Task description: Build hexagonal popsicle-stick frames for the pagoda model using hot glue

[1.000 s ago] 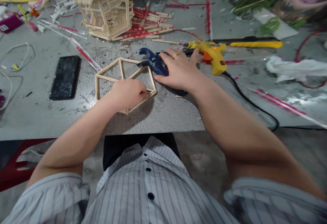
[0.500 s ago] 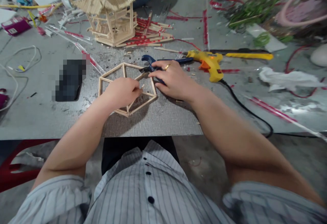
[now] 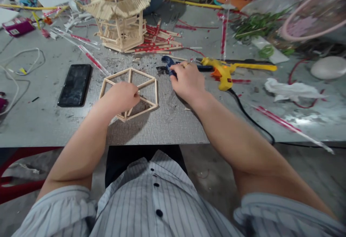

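A hexagonal frame of thin wooden sticks (image 3: 147, 108), with spokes meeting near its middle, lies flat on the table. My left hand (image 3: 121, 98) reaches over it, fingers closed in a pinch at the hub; the hand covers the spot it grips. Just right of the frame, my right hand (image 3: 188, 80) is curled over blue-handled pliers (image 3: 169, 62). Their dark jaws point left and stand apart from the frame. Behind the right hand lies a yellow glue gun (image 3: 223, 75) with a black cord.
A stick-built pagoda model (image 3: 119, 24) stands at the back, beside a pile of red-marked sticks (image 3: 164, 40). On the left rests a black phone (image 3: 75, 85). A yellow-handled tool (image 3: 254, 66), crumpled tissue (image 3: 293, 89) and greenery (image 3: 254, 26) lie to the right.
My right hand and the pliers have drawn away from the frame, up and to the right. The frame has shifted slightly left along with my left hand.
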Demonstrator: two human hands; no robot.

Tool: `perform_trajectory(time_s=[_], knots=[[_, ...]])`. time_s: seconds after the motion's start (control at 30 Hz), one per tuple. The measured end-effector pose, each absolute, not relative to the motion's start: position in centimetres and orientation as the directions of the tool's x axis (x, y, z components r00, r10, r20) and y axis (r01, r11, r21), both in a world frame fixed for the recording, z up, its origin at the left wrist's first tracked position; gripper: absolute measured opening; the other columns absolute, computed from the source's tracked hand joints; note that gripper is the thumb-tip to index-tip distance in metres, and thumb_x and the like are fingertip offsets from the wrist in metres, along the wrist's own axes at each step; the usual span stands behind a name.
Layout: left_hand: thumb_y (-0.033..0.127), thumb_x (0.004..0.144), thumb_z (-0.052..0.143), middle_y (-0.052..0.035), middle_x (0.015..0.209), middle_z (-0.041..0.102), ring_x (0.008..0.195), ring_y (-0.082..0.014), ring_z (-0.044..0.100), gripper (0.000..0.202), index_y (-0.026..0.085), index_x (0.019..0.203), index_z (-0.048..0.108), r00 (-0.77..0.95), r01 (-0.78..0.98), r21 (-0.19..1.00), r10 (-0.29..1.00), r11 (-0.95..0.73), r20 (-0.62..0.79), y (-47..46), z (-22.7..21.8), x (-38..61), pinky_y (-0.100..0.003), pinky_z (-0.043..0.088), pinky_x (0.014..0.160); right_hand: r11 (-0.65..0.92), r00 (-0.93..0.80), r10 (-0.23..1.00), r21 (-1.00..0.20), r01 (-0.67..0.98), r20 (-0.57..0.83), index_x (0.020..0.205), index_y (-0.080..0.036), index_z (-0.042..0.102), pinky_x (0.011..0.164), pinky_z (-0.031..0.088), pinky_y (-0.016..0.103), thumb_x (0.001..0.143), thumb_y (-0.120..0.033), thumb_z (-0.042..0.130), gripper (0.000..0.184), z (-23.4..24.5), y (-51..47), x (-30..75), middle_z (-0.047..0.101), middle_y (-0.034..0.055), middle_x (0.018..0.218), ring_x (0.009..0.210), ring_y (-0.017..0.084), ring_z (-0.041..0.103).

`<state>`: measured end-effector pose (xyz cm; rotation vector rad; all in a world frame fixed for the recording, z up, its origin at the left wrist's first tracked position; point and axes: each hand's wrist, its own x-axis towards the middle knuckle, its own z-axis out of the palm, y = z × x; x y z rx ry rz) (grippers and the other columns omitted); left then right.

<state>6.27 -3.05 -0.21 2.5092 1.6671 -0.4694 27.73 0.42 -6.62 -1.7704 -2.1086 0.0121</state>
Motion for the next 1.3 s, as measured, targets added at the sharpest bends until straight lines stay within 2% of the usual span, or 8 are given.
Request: perform_trajectory(time_s=[0.13, 0.23, 0.37, 0.5, 0.67, 0.83, 1.0, 1.3], knots=[[0.03, 0.086, 0.041, -0.01, 0.087, 0.074, 0.083, -0.0218, 0.065, 0.034, 0.017, 0.086, 0.072, 0.419, 0.892, -0.031, 0.848, -0.452, -0.324, -2.2, 0.1, 4.8, -0.03, 0.044, 0.073, 0.558, -0.498, 0.816, -0.177, 0.811, 0.294, 0.122, -0.026, 0.068, 0.102, 0.042, 0.052, 0.093, -0.018, 0.042, 0.039, -6.3, -0.3, 27.3, 0.06, 0.0105, 0.135, 0.126, 0.031, 0.05], [0.033, 0.087, 0.043, -0.0084, 0.08, 0.072, 0.073, -0.0197, 0.061, 0.033, 0.019, 0.081, 0.073, 0.437, 0.89, 0.04, 0.827, -0.454, -0.353, -1.9, 0.5, 4.1, -0.031, 0.041, 0.067, 0.694, -0.652, 0.716, -0.152, 0.704, 0.25, 0.116, -0.028, 0.071, 0.107, 0.035, 0.056, 0.096, -0.026, 0.044, 0.033, -6.6, -0.5, 26.9, 0.058, 0.0062, 0.142, 0.132, 0.031, 0.045], [0.033, 0.091, 0.041, -0.0065, 0.083, 0.071, 0.074, -0.0171, 0.055, 0.036, 0.019, 0.089, 0.074, 0.417, 0.906, 0.037, 0.87, -0.422, -0.262, -2.0, 0.9, 3.7, -0.031, 0.039, 0.069, 0.735, -0.698, 0.676, -0.148, 0.661, 0.237, 0.103, -0.028, 0.074, 0.106, 0.032, 0.057, 0.094, -0.032, 0.053, 0.023, -6.4, -1.0, 26.7, 0.066, 0.0079, 0.129, 0.125, 0.031, 0.05], [0.036, 0.091, 0.042, -0.0075, 0.091, 0.071, 0.085, -0.018, 0.057, 0.037, 0.017, 0.089, 0.074, 0.431, 0.9, 0.106, 0.898, -0.422, -0.085, -2.3, 0.6, 4.5, -0.03, 0.041, 0.074, 0.776, -0.759, 0.63, -0.168, 0.608, 0.165, 0.09, -0.022, 0.073, 0.096, 0.038, 0.049, 0.089, -0.044, 0.062, 0.025, -5.5, -2.2, 26.4, 0.071, 0.0119, 0.11, 0.108, 0.03, 0.059], [0.036, 0.089, 0.047, -0.0043, 0.071, 0.065, 0.069, -0.0143, 0.055, 0.034, 0.016, 0.075, 0.071, 0.526, 0.827, 0.32, 0.838, -0.463, -0.147, -3.0, -0.3, 6.7, -0.027, 0.038, 0.065, 0.669, -0.666, 0.736, -0.283, 0.688, 0.122, 0.11, -0.018, 0.065, 0.087, 0.043, 0.044, 0.079, -0.043, 0.073, 0.041, -5.1, -3.0, 26.4, 0.071, 0.0128, 0.101, 0.098, 0.03, 0.063], [0.034, 0.091, 0.047, -0.0044, 0.071, 0.067, 0.072, -0.0155, 0.057, 0.034, 0.017, 0.074, 0.071, 0.567, 0.82, 0.246, 0.796, -0.517, -0.214, -3.0, -1.1, 7.4, -0.027, 0.038, 0.067, 0.608, -0.647, 0.756, -0.477, 0.635, 0.1, 0.137, -0.023, 0.047, 0.089, 0.045, 0.046, 0.076, -0.033, 0.072, 0.067, -5.7, -2.3, 27.5, 0.072, 0.0083, 0.104, 0.092, 0.027, 0.066], [0.033, 0.096, 0.038, -0.0096, 0.09, 0.073, 0.095, -0.0225, 0.061, 0.04, 0.016, 0.09, 0.074, 0.608, 0.794, 0.121, 0.77, -0.596, -0.195, -2.9, -1.8, 7.6, -0.032, 0.042, 0.085, 0.603, -0.653, 0.751, -0.502, 0.62, 0.098, 0.154, -0.024, 0.03, 0.088, 0.047, 0.045, 0.076, -0.034, 0.07, 0.088, -5.9, -2.2, 27.7, 0.071, 0.008, 0.107, 0.093, 0.026, 0.066], [0.029, 0.096, 0.039, -0.0104, 0.091, 0.072, 0.1, -0.0244, 0.06, 0.038, 0.015, 0.096, 0.074, 0.612, 0.782, 0.042, 0.753, -0.622, -0.24, -3.5, -1.9, 8.6, -0.034, 0.044, 0.087, 0.595, -0.668, 0.74, -0.535, 0.599, 0.076, 0.159, -0.026, 0.017, 0.084, 0.049, 0.042, 0.077, -0.03, 0.066, 0.096, -5.6, -2.2, 27.7, 0.071, 0.0065, 0.108, 0.091, 0.025, 0.065]])
